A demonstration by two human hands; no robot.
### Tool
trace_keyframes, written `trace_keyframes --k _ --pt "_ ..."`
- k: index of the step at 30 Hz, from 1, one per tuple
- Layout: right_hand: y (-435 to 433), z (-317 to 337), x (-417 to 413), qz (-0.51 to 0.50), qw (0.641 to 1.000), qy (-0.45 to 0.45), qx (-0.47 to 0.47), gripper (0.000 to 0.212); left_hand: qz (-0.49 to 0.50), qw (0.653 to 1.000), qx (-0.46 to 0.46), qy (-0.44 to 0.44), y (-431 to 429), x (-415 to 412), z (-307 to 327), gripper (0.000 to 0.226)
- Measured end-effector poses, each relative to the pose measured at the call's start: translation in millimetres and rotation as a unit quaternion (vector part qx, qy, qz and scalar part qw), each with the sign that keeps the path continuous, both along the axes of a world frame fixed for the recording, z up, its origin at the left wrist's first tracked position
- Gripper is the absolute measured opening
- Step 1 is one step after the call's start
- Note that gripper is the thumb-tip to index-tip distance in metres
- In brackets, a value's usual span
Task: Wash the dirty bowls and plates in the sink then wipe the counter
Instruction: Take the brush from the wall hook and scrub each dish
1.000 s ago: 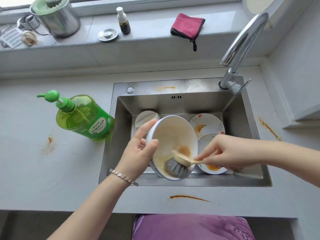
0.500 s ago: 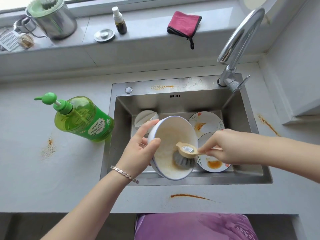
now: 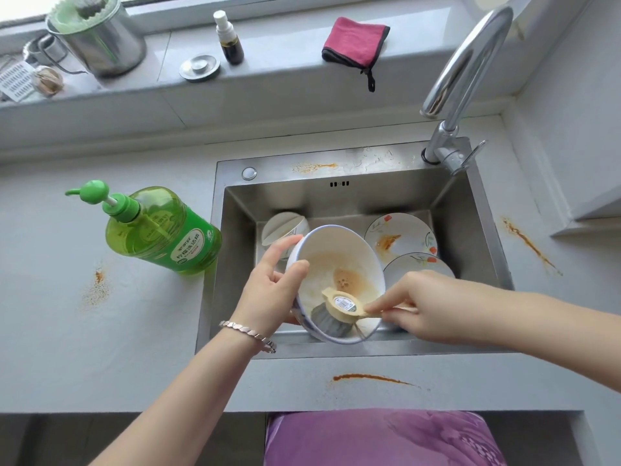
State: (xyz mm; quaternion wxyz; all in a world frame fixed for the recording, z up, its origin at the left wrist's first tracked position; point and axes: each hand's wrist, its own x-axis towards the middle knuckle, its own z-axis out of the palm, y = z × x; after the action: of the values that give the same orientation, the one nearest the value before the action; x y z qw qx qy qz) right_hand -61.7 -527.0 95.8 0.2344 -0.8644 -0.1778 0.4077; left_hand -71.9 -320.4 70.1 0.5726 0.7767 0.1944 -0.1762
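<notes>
Here, left hand (image 3: 268,294) tilting bowl (image 3: 336,264) over sink (image 3: 336,348), right hand (image 3: 426,307) scrubbing with brush (image 3: 336,311)

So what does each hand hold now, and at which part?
Left hand holds the tilted bowl by its rim. Right hand holds the dish brush by its handle, bristles inside the bowl.

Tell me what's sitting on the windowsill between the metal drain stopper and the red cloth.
A small dark spray bottle, standing upright close beside the stopper; bare sill up to the cloth. Head view.
</notes>
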Motion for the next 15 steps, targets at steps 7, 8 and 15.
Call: trace_keyframes --k 7,8,15 --pt "-23.7 -11.4 28.4 0.199 0.900 -0.378 -0.085 0.049 -0.028 0.997 -0.038 0.060 2.3 -0.7 10.5 0.035" --pt "-24.1 -9.2 30.8 0.202 0.882 -0.421 -0.058 0.050 -0.026 0.996 -0.045 0.071 2.3 -0.2 11.3 0.033" --pt "-40.6 -22.4 28.7 -0.225 0.931 -0.258 0.122 0.033 0.001 0.993 -0.073 0.089 13.2 2.8 14.1 0.027"
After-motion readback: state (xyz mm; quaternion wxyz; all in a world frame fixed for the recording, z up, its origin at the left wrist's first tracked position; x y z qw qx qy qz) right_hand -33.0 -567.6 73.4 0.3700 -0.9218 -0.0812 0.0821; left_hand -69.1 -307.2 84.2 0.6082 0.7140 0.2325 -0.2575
